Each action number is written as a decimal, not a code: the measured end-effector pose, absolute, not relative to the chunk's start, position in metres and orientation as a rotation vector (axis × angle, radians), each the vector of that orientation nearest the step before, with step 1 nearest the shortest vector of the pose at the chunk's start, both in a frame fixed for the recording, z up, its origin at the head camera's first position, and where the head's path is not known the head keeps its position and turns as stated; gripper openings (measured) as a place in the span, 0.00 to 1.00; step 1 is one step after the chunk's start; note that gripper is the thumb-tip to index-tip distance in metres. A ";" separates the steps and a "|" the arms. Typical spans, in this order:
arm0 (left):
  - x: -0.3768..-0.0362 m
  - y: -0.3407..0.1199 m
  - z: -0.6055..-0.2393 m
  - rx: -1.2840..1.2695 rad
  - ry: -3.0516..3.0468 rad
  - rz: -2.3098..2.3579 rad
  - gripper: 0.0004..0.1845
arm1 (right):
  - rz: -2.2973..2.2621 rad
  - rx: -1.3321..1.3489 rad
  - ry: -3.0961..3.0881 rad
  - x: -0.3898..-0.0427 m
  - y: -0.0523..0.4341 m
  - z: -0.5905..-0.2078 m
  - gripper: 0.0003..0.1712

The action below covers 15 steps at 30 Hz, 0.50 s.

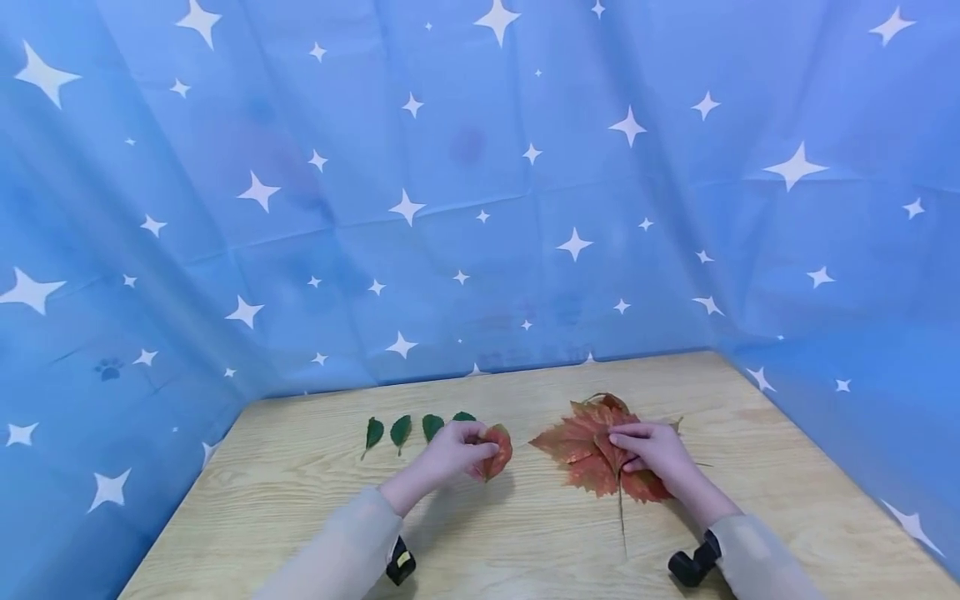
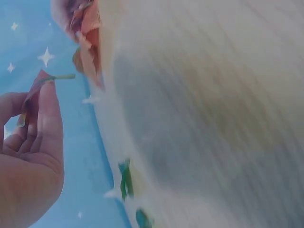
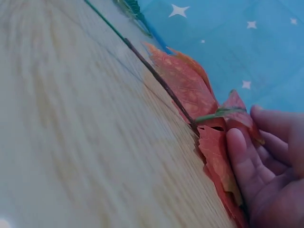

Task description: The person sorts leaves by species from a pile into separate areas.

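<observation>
My left hand pinches a small red-orange leaf between thumb and fingers, raised above the table. In the left wrist view this leaf is edge-on, its short green stalk pointing right. My right hand is over a pile of large red autumn leaves and pinches a small reddish leaf with a green stalk. A long thin brown stem sticks out from the large leaves towards the table's near side. The right hand hides part of the pile.
Several small green leaves lie in a row on the wooden table, left of the pile; the left hand partly covers the rightmost ones. A blue curtain with white stars hangs behind and beside the table.
</observation>
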<state>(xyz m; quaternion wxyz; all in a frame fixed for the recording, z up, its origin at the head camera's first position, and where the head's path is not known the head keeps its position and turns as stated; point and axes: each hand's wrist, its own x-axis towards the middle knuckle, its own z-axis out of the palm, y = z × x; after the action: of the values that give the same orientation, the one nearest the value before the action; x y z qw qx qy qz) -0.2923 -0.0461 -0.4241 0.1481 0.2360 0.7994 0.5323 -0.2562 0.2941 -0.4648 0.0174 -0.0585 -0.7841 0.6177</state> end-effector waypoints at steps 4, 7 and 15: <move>-0.297 -0.068 -0.419 0.650 2.301 1.532 0.07 | 1.920 -0.174 -2.459 -0.257 0.294 -0.467 0.25; -0.300 -0.087 -0.415 0.622 2.314 1.534 0.08 | 1.928 -0.165 -2.464 -0.257 0.294 -0.470 0.24; -0.306 -0.142 -0.410 0.545 2.404 1.557 0.06 | 1.946 -0.169 -2.454 -0.261 0.295 -0.473 0.23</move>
<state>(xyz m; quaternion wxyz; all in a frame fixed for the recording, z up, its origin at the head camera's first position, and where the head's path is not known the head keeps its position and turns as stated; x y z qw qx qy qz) -0.3065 -0.1417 -0.4100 0.1125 0.1855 0.8193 0.5307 -0.2608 0.2951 -0.4734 0.0024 -0.0540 -0.7824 0.6204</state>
